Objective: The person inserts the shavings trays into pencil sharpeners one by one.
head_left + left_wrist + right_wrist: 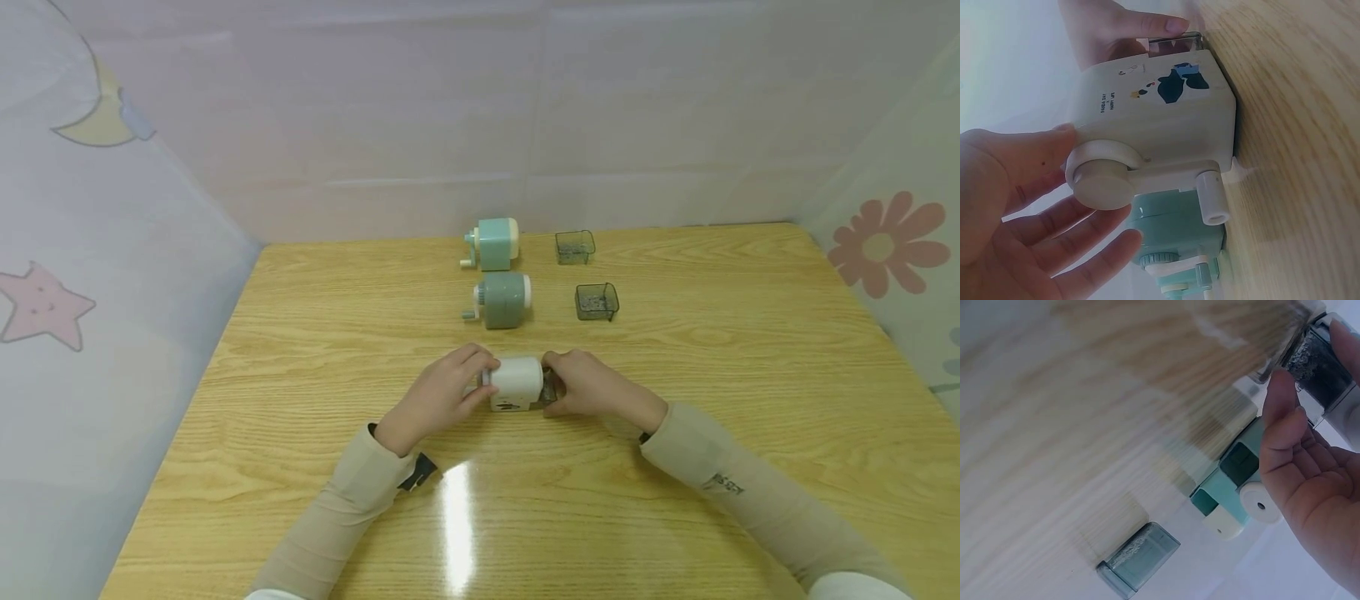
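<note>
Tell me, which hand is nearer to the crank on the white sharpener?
The left hand. It grips the white sharpener at its crank end, right beside the crank. The right hand is at the opposite end, pinching the see-through drawer.

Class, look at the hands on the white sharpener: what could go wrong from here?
The drawer pinched by the right hand holds shavings, so a sudden tug might spill them. The left hand holds the white sharpener near its crank end, so the sharpener could twist or slip. The right hand might also bump the nearer loose drawer, spilling shavings there too.
</note>
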The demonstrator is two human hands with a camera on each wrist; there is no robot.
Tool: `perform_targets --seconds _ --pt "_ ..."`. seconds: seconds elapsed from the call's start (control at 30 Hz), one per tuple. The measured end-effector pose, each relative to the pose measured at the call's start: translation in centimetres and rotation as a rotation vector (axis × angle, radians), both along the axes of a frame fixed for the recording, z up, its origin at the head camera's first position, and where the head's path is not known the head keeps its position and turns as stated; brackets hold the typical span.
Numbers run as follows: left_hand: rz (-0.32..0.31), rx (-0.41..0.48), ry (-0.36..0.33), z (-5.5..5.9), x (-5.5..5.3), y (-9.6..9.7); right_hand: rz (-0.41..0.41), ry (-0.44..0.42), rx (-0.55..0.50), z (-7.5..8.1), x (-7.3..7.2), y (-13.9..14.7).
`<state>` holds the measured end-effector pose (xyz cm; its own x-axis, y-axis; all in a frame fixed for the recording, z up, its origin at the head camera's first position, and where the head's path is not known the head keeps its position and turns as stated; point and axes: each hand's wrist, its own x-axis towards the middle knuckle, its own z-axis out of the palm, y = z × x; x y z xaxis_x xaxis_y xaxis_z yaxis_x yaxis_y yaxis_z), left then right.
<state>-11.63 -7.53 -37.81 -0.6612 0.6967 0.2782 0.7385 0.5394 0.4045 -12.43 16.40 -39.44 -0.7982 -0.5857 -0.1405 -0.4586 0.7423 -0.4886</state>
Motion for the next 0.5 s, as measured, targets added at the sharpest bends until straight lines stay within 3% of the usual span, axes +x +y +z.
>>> perform_targets --seconds 0.5 --pt "-0.002 0.019 0.01 -0.07 0.03 -0.04 0.001 0.011 0.004 0.15 -0.03 -0.39"
